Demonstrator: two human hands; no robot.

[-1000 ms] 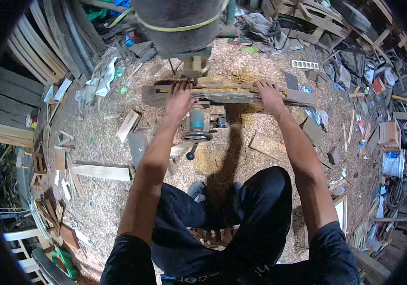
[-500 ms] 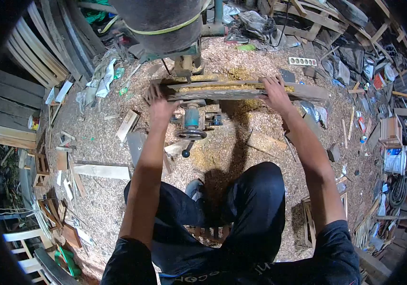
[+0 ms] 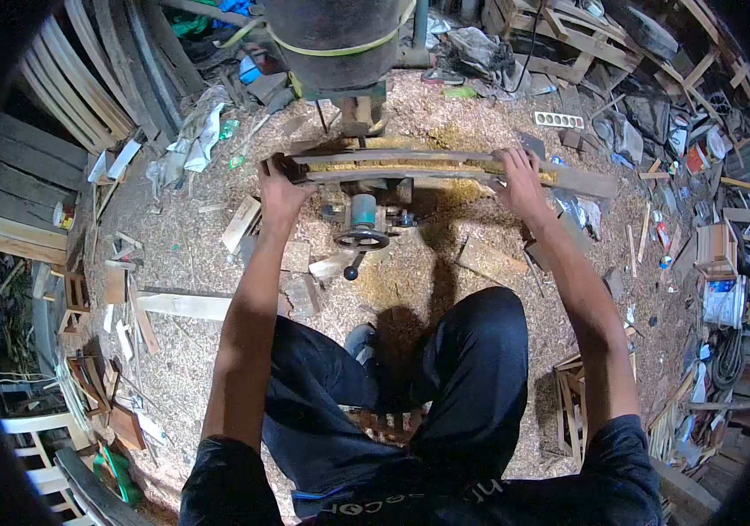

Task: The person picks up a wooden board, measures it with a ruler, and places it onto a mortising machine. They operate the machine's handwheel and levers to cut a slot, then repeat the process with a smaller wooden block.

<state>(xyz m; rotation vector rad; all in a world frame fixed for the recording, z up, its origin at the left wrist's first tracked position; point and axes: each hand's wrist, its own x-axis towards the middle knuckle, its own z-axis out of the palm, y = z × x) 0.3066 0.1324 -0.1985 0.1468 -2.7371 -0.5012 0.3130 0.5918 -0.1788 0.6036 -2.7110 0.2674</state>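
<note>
Floor point(image 3: 191, 263) was buried in sawdust and offcuts, scrap wood stacked all round. Both hands, left point(image 3: 280, 195) and right point(image 3: 522, 182), gripped a long plank point(image 3: 428, 165) lying across the machine's surface point(image 3: 366, 188)

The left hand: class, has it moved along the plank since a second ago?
Yes. The left hand has slid left to the plank's end, away from the handwheel it was above.

Both hands point(image 3: 280, 195) point(image 3: 522, 182) grip a long plank point(image 3: 428, 163) across the machine point(image 3: 359, 210).
</note>
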